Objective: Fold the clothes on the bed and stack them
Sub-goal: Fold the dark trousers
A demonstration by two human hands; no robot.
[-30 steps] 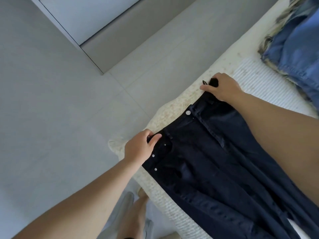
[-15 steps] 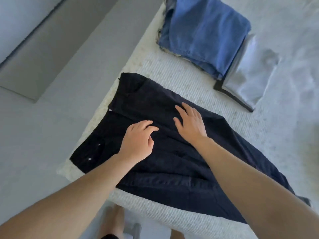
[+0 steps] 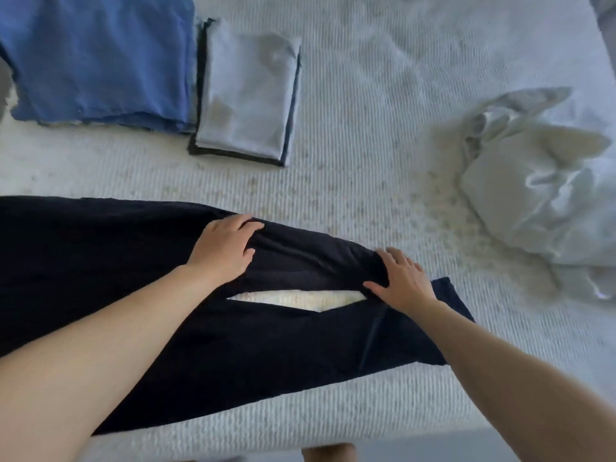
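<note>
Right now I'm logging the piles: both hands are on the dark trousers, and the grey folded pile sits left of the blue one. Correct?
Not quite. In the head view both hands, left hand and right hand, are on the dark trousers, but the grey folded pile sits right of the blue one.

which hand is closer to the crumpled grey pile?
Right. The right hand rests on the dark trousers near the crumpled grey pile; the left hand lies farther left.

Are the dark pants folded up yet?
No. The pants lie spread along the bed, legs apart, with both hands on the far leg.
</note>
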